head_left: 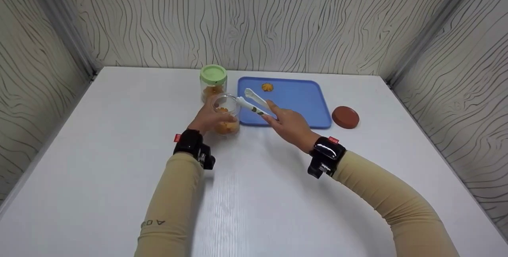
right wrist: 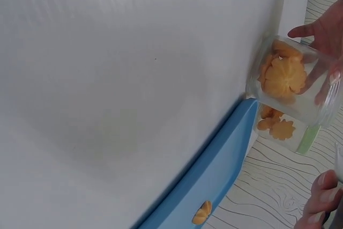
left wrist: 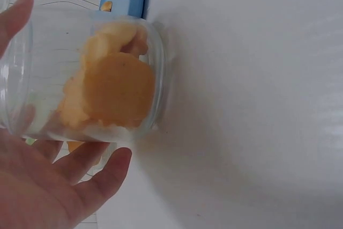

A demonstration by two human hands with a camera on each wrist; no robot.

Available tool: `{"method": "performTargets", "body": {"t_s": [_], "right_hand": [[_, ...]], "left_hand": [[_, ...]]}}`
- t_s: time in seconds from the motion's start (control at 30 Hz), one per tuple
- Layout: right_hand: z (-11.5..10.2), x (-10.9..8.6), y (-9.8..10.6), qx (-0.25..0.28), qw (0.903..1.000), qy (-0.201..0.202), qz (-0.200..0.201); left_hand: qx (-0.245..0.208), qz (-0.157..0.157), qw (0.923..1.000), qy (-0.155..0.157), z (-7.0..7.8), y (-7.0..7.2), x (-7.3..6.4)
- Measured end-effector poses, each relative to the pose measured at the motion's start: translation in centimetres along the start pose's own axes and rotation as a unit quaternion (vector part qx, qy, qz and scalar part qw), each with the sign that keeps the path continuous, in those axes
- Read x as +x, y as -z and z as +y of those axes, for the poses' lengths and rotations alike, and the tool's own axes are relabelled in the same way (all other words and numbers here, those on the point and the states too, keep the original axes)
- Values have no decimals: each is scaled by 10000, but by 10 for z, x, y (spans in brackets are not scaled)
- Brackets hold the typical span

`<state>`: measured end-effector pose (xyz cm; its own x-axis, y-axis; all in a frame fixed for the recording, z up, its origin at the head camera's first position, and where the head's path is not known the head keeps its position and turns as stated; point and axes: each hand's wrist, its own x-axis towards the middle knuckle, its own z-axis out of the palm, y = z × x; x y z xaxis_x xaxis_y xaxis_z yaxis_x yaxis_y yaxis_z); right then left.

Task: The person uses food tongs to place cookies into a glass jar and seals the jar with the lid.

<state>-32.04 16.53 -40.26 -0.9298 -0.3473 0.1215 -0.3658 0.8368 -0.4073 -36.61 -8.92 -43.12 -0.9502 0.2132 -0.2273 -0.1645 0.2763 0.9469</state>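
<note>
My left hand (head_left: 210, 118) grips a clear, lidless jar (head_left: 231, 111) around its side. Flower-shaped cookies (right wrist: 285, 76) lie in the bottom of this jar, as the right wrist view shows. From the right, my right hand (head_left: 291, 126) holds a pair of white tongs (head_left: 254, 107) with a dark pattern on one arm. The tips of the tongs are spread apart, with nothing between them, and one tip is close to the jar's rim. Below the tongs lies a blue tray (head_left: 297, 100) with a single cookie (head_left: 267, 87) near its back edge.
Behind the held jar stands a second jar with a green lid (head_left: 213, 73), cookies inside it. A reddish-brown round lid (head_left: 345, 117) lies just right of the tray. The white table (head_left: 254, 209) ends at patterned panels (head_left: 278, 18) at the back and sides.
</note>
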Motion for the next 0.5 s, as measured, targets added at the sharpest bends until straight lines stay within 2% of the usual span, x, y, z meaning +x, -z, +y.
{"method": "performTargets", "body": {"t_s": [0.2, 0.5], "right_hand": [[6, -1, 2, -12, 10000, -11, 56], [15, -1, 6, -26, 9997, -258, 13]], "left_hand": [[-6, 12, 10000, 43, -1, -1, 3], [-21, 15, 10000, 31, -1, -1, 2]]}}
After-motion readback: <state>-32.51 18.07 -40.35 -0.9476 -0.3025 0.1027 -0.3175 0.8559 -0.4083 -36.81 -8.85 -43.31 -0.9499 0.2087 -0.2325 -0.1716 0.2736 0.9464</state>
